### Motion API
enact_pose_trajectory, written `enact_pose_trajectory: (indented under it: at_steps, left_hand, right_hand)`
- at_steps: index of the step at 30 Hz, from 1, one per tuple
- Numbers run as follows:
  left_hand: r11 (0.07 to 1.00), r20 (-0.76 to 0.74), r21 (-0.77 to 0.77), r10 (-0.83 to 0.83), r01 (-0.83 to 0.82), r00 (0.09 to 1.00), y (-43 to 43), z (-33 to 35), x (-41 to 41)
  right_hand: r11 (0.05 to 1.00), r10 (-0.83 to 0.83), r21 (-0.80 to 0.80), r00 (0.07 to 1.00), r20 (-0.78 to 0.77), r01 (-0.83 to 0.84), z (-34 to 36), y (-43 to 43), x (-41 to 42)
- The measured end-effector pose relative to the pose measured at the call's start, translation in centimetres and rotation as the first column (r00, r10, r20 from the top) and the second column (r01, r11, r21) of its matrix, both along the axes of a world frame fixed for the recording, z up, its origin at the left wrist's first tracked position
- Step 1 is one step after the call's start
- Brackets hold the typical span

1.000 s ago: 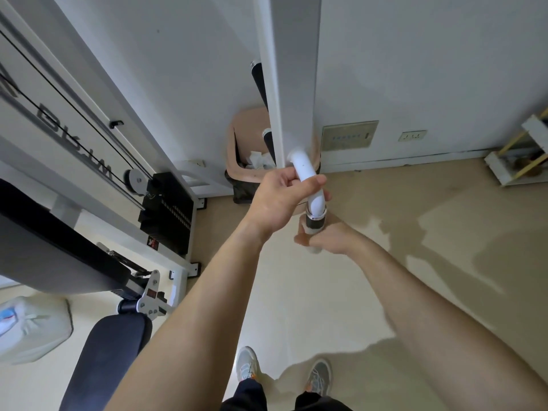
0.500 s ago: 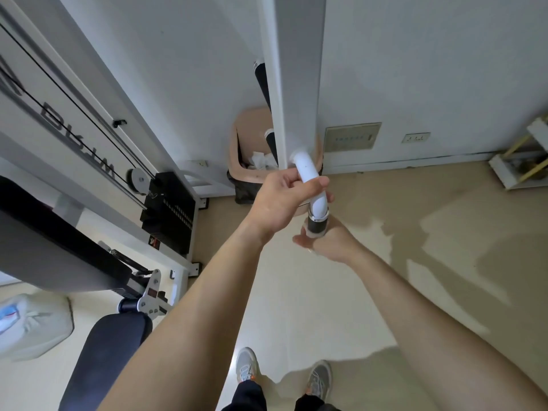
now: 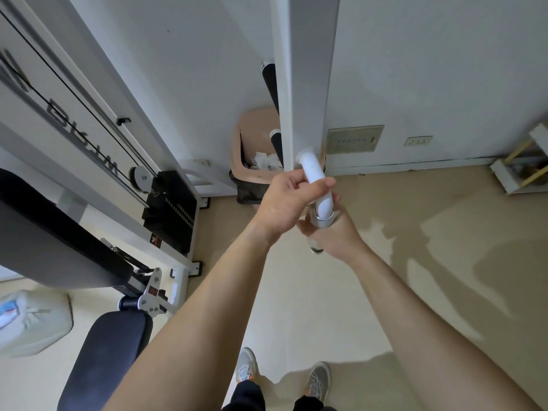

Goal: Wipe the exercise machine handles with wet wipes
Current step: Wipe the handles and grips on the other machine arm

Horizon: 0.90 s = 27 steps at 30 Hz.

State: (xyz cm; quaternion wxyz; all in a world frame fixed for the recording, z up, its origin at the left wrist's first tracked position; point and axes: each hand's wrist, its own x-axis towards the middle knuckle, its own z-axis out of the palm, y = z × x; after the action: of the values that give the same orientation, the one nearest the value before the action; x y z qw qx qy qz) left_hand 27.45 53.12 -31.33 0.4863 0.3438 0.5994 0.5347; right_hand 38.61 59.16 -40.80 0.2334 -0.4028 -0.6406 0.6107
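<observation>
The machine frame (image 3: 68, 120) lettering is showing at an angle, unreadable. One handle (image 3: 314, 176) is projecting from the white post (image 3: 305, 84). The left hand (image 3: 287, 203) is gripping its white bar, fingers curled round; the right hand (image 3: 338, 235) is clamping its lower end. Two black grips (image 3: 268, 81) are showing behind.

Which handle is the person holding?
The white curved handle on the post, gripped by left hand and right hand; upper black handle and lower black handle behind it are untouched.
</observation>
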Motion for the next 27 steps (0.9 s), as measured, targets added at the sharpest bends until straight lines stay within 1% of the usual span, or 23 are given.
enact_pose_trajectory:
  at_steps: [1, 2, 4, 6, 8, 11, 12, 13, 14, 17, 19, 21, 23, 25, 27]
  left_hand:
    - [1.0, 0.006, -0.003, 0.0, 0.0, 1.0, 0.0, 0.0, 0.0]
    - [1.0, 0.012, -0.005, 0.002, -0.002, 1.0, -0.1, 0.0, 0.2]
    - [1.0, 0.008, 0.002, 0.002, -0.002, 1.0, -0.1, 0.1, 0.3]
    - [1.0, 0.0, 0.018, -0.021, 0.021, 1.0, -0.2, 0.2, 0.3]
    - [0.998, -0.004, 0.037, -0.042, 0.042, 0.999, -0.4, 0.4, 0.3]
    - [0.999, -0.007, 0.044, -0.031, 0.031, 0.999, -1.1, 0.2, 0.4]
    - [0.999, -0.018, 0.041, -0.008, 0.009, 1.0, -1.5, -0.3, 0.3]
    - [0.999, -0.019, 0.034, 0.017, -0.016, 1.0, -2.2, -0.9, 0.0]
    - [0.999, -0.02, 0.016, 0.052, -0.051, 0.998, -3.0, -1.8, -0.5]
    - [0.977, -0.098, -0.058, 0.2, -0.206, 0.975, -6.9, -5.0, -2.6]
    - [0.957, -0.155, -0.093, 0.258, -0.274, 0.954, -10.0, -6.6, -3.8]
    - [0.953, -0.153, -0.093, 0.271, -0.287, 0.95, -12.8, -7.2, -4.7]
    - [0.964, -0.162, -0.063, 0.245, -0.258, 0.956, -14.9, -7.2, -5.4]
    - [0.977, -0.258, -0.038, 0.194, -0.211, 0.946, -16.2, -6.6, -6.1]
    - [0.981, -0.361, -0.016, 0.176, -0.195, 0.916, -16.8, -6.2, -7.5]
  right_hand:
    - [1.0, 0.006, 0.017, 0.999, -0.051, -0.005, 0.8, 0.3, -0.1]
    - [0.999, -0.012, 0.039, 0.998, -0.054, 0.014, 0.8, 0.3, -0.3]
    - [0.997, -0.07, 0.031, 0.996, 0.049, 0.069, -1.8, -0.3, -0.2]
    - [0.994, -0.074, -0.067, 0.978, 0.193, 0.088, -5.5, -1.2, 0.3]
    - [0.986, -0.044, -0.141, 0.956, 0.291, 0.088, -7.9, -1.4, 0.4]
    - [0.978, -0.039, -0.165, 0.885, 0.463, 0.129, -8.9, -2.0, 0.6]
    - [0.969, -0.029, -0.197, 0.862, 0.506, 0.148, -8.7, -2.6, 0.6]
    - [0.952, -0.008, -0.259, 0.86, 0.51, 0.163, -8.6, -3.4, 0.7]
    - [0.919, 0.022, -0.356, 0.88, 0.474, 0.168, -8.1, -4.4, 0.6]
    - [0.765, 0.072, -0.635, 0.964, 0.256, 0.111, -5.7, -8.1, -0.6]
    - [0.614, 0.021, -0.789, 0.999, 0.033, 0.013, -3.5, -10.2, -1.9]
    - [0.465, -0.084, -0.874, 0.976, -0.202, -0.141, -1.4, -11.4, -3.6]
    - [0.412, -0.15, -0.875, 0.929, -0.339, -0.253, 0.2, -12.1, -5.4]
    - [0.415, -0.209, -0.876, 0.912, -0.353, -0.244, 1.8, -12.6, -7.4]
    - [0.427, -0.264, -0.878, 0.899, -0.349, -0.215, 2.9, -13.0, -9.4]
